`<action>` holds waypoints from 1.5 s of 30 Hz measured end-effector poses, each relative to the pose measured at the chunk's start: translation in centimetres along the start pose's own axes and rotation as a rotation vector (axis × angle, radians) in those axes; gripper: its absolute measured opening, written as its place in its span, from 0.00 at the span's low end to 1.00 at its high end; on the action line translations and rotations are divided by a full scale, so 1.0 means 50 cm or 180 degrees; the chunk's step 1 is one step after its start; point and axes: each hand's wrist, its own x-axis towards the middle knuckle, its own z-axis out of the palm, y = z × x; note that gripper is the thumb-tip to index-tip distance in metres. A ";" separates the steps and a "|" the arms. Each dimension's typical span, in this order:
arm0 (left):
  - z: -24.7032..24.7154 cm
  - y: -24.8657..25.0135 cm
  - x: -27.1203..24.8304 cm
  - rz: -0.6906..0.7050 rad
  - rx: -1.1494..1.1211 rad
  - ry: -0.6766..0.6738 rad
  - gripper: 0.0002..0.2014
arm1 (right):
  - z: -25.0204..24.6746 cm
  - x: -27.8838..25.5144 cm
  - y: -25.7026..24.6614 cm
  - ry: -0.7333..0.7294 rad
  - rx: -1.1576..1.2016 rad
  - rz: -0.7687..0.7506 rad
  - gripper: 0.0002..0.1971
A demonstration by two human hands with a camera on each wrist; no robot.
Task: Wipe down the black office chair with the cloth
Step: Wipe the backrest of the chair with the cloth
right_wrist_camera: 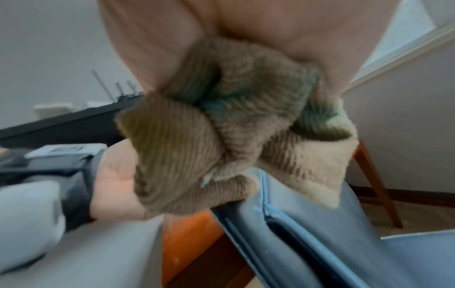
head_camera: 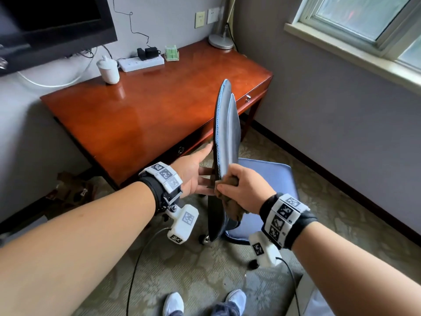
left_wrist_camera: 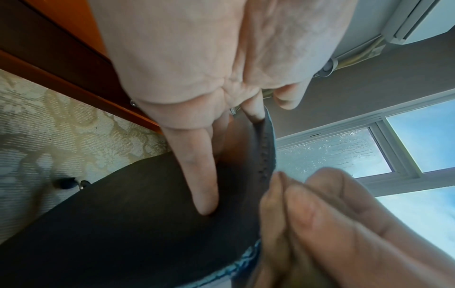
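Observation:
The black office chair's backrest (head_camera: 225, 128) stands edge-on in the head view, with blue stitching along its rim; its seat (head_camera: 268, 179) lies to the right. My left hand (head_camera: 196, 176) lies flat against the backrest's left face (left_wrist_camera: 138, 224), fingers (left_wrist_camera: 199, 175) straight and spread. My right hand (head_camera: 243, 188) grips a bunched brown ribbed cloth (head_camera: 230, 201) and presses it over the backrest's top edge (right_wrist_camera: 295, 224). The cloth (right_wrist_camera: 221, 126) fills the right wrist view, folded across the rim.
A glossy wooden desk (head_camera: 148, 106) stands just beyond the chair, with a white jug (head_camera: 108, 69), a power strip (head_camera: 141, 61) and a lamp base (head_camera: 221, 41) on it. A window (head_camera: 364, 23) is at the right. Cables trail over patterned carpet (head_camera: 182, 270) near my shoes (head_camera: 173, 304).

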 end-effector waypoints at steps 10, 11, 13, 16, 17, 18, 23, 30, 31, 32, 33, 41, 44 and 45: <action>0.009 -0.008 -0.002 0.0068 -0.0036 0.0023 0.26 | -0.032 0.030 -0.043 0.0368 -0.0181 0.0083 0.14; 0.005 -0.009 -0.004 0.0074 -0.0044 0.0006 0.22 | -0.019 0.027 -0.043 0.0276 -0.0311 0.0096 0.14; -0.001 -0.010 -0.006 0.0065 -0.0026 -0.0035 0.19 | -0.008 0.016 -0.036 0.0134 -0.0421 0.0059 0.15; 0.002 -0.008 -0.007 0.0052 0.0049 -0.0068 0.23 | -0.037 0.015 -0.040 -0.0213 -0.0697 -0.0106 0.14; 0.002 -0.009 -0.006 0.0057 0.0126 -0.0106 0.23 | -0.052 0.018 -0.044 -0.0328 -0.0751 -0.0124 0.13; 0.003 -0.011 -0.005 0.0090 0.0234 -0.0169 0.22 | -0.064 0.021 -0.046 -0.0384 -0.0780 -0.0126 0.13; -0.016 -0.026 0.008 0.0181 0.0481 -0.0330 0.47 | -0.092 0.020 -0.022 0.0311 0.0299 0.0410 0.08; 0.005 -0.017 0.029 0.0345 0.1424 -0.0370 0.60 | -0.098 0.019 -0.017 0.0523 0.0584 0.0543 0.08; 0.009 -0.018 0.031 0.0339 0.1480 -0.0375 0.56 | -0.093 0.025 -0.019 0.0405 0.0464 0.0403 0.09; 0.010 -0.021 0.033 0.0320 0.1485 -0.0385 0.53 | -0.086 0.032 -0.020 0.0257 0.0344 0.0266 0.09; 0.010 -0.022 0.032 0.0299 0.1483 -0.0390 0.50 | -0.079 0.039 -0.022 0.0119 0.0220 0.0148 0.09; -0.003 -0.030 0.020 0.0180 0.1544 -0.0491 0.41 | -0.061 0.101 -0.055 -0.0128 -0.0871 -0.0213 0.10; -0.001 -0.025 0.023 0.0121 0.1472 -0.0339 0.35 | -0.061 0.126 -0.064 0.0233 -0.0704 -0.0096 0.10; -0.002 -0.020 0.022 0.0114 0.1502 -0.0326 0.34 | -0.060 0.130 -0.066 0.0276 -0.0661 -0.0053 0.10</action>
